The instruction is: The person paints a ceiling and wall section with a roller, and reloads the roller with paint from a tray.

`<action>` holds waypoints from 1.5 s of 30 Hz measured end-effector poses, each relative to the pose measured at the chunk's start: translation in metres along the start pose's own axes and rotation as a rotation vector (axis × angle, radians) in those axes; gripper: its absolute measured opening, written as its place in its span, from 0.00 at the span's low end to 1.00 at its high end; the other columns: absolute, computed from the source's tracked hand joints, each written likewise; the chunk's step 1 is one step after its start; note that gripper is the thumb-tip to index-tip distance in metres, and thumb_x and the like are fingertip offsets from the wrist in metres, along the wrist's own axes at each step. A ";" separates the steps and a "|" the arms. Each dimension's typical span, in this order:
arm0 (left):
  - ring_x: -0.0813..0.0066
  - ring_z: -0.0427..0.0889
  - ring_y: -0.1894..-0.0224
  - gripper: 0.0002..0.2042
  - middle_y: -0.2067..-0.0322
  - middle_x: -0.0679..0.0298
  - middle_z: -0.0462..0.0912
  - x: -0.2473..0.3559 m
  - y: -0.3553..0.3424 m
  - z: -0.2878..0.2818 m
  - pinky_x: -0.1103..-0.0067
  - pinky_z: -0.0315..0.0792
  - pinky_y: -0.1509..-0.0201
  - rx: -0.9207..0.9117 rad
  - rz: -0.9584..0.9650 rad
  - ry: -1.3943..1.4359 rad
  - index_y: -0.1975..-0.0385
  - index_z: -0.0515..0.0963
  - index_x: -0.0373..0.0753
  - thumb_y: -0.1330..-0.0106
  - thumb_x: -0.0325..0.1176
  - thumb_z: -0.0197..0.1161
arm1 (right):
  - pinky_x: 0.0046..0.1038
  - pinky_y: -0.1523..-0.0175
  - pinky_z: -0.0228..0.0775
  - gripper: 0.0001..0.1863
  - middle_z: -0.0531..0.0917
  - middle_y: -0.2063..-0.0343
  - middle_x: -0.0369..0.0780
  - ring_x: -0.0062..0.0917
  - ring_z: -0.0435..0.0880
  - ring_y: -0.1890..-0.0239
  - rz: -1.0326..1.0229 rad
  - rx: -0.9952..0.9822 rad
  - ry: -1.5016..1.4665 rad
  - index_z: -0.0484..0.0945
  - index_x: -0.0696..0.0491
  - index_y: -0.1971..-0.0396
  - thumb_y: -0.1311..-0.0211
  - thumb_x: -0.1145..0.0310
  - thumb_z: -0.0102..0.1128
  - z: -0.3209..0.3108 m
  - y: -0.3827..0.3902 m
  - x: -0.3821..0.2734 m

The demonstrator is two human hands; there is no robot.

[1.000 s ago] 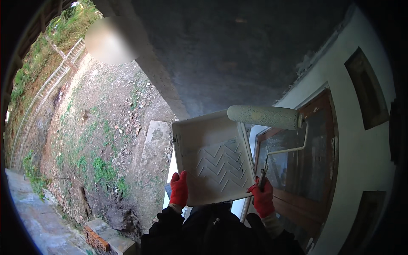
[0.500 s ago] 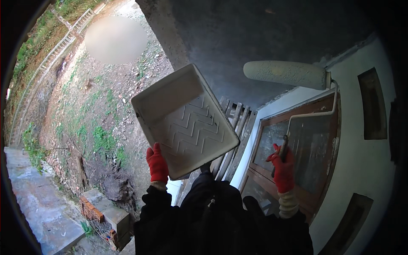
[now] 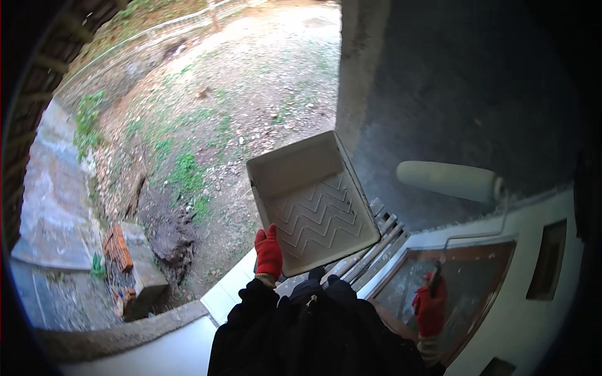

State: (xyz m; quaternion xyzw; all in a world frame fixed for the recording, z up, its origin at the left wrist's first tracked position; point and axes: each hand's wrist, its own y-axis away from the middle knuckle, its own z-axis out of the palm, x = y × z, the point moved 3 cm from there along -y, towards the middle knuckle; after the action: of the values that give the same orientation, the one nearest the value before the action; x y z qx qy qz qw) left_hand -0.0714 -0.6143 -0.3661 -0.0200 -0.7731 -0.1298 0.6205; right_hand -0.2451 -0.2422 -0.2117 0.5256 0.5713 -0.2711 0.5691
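Observation:
My left hand (image 3: 268, 252), in a red glove with a pale knit cuff, grips the near left rim of a paint tray (image 3: 301, 169). The tray is tilted, and its inside faces up at me, showing a smooth deep end and raised zigzag ridges. Faint beige paint coats it, with no pool of liquid visible. In my right hand (image 3: 430, 307), also red-gloved, is the dark handle of a paint roller (image 3: 446, 182). Its bent wire frame carries a long pale sleeve, held out to the right of the tray and apart from it.
Wooden slats (image 3: 384, 241) lie below the tray. At the right are a brown-framed glass panel (image 3: 467, 276) and a pale wall (image 3: 540, 216) with recessed openings. A stony dirt slope (image 3: 213, 138) spreads outside at the left, with orange bricks (image 3: 118, 247) and a concrete ledge (image 3: 119, 332).
The view has turned, so the slope, slats and wall sit differently in it. Tray and roller appear lower and farther right. Both hands keep their holds.

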 end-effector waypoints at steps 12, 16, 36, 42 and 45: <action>0.80 0.59 0.76 0.19 0.82 0.68 0.65 -0.024 0.085 -0.038 0.75 0.60 0.74 0.386 -0.125 0.096 0.80 0.67 0.38 0.37 0.46 0.60 | 0.32 0.54 0.73 0.26 0.79 0.59 0.53 0.41 0.80 0.56 -0.539 -0.623 0.421 0.67 0.60 0.46 0.48 0.73 0.58 0.164 -0.091 -0.022; 0.80 0.60 0.76 0.19 0.83 0.67 0.65 -0.031 0.111 -0.062 0.74 0.60 0.74 0.508 -0.155 0.123 0.79 0.67 0.38 0.37 0.46 0.60 | 0.31 0.52 0.71 0.27 0.78 0.57 0.53 0.40 0.79 0.54 -0.606 -0.739 0.438 0.66 0.61 0.45 0.48 0.73 0.56 0.212 -0.085 -0.016; 0.75 0.60 0.79 0.22 0.84 0.65 0.65 -0.127 0.222 -0.305 0.72 0.61 0.74 1.098 -0.409 0.206 0.79 0.64 0.38 0.38 0.50 0.59 | 0.22 0.89 0.58 0.10 0.68 0.88 0.33 0.16 0.66 0.93 0.165 -1.496 0.391 0.71 0.56 0.59 0.40 0.73 0.46 0.387 0.183 0.072; 0.72 0.65 0.75 0.21 0.80 0.64 0.67 -0.175 0.261 -0.313 0.72 0.62 0.70 1.410 -0.394 0.147 0.76 0.67 0.36 0.39 0.50 0.60 | 0.23 0.91 0.57 0.09 0.68 0.88 0.34 0.17 0.64 0.95 0.103 -1.542 0.484 0.70 0.57 0.60 0.39 0.72 0.46 0.428 0.211 0.108; 0.79 0.60 0.73 0.19 0.79 0.69 0.65 -0.202 0.276 -0.308 0.76 0.62 0.69 1.334 -0.536 0.197 0.75 0.68 0.37 0.38 0.48 0.60 | 0.23 0.91 0.57 0.09 0.68 0.89 0.34 0.18 0.64 0.95 0.099 -1.594 0.479 0.70 0.57 0.60 0.39 0.71 0.46 0.444 0.238 0.123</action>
State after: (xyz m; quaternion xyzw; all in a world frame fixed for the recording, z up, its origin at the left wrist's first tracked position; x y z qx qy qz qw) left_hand 0.3220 -0.3913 -0.4522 0.5649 -0.6064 0.2207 0.5143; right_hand 0.1581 -0.5378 -0.3496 0.0333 0.6740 0.3590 0.6448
